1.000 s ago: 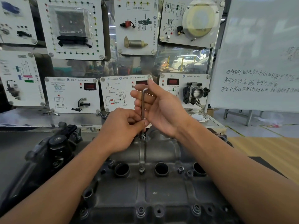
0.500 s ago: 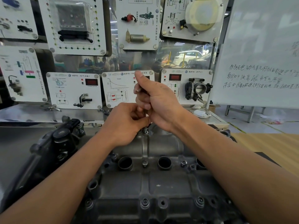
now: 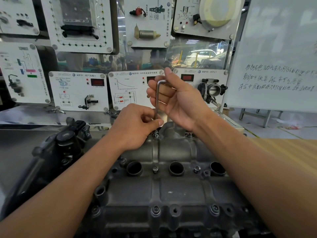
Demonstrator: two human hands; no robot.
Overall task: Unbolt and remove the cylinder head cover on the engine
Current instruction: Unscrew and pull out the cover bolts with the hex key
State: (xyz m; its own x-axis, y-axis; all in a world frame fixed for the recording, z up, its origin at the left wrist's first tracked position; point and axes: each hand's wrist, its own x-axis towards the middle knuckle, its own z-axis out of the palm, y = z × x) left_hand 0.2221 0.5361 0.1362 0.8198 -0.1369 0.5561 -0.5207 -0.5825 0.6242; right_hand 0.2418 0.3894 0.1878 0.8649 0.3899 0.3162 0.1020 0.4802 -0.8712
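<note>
Whiteboard (image 3: 274, 48) right; left hand (image 3: 135, 127) hides hex key (image 3: 157, 98) tip.

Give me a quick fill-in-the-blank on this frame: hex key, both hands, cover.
The hex key stands ___ over a far-edge bolt of the cylinder head cover.
The left hand pinches the key's ___ end.
The right hand holds its bent ___ end.
Missing: upright; lower; upper.

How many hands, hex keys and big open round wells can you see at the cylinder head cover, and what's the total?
hands, left and right: 2
hex key: 1
open round wells in view: 3
total: 6
</note>
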